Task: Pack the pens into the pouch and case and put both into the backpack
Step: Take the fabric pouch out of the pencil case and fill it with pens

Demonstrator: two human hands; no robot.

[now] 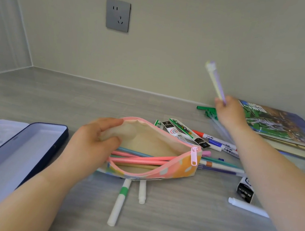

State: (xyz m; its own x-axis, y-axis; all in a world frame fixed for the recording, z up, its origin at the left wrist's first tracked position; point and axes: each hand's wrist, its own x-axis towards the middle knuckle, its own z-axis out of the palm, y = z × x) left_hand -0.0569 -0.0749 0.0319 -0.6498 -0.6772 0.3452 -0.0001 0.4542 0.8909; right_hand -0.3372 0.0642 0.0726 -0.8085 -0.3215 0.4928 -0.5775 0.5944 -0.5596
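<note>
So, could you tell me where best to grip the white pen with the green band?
Pinch the white pen on its barrel below the green band, coming from above on the near side: its far end stops at the pouch, while that stretch lies free on the desk.

Raised pens [216, 80] motion-blurred

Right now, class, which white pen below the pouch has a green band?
The longer pen, poking from under the pouch; the shorter pen beside it is plain white.
</note>
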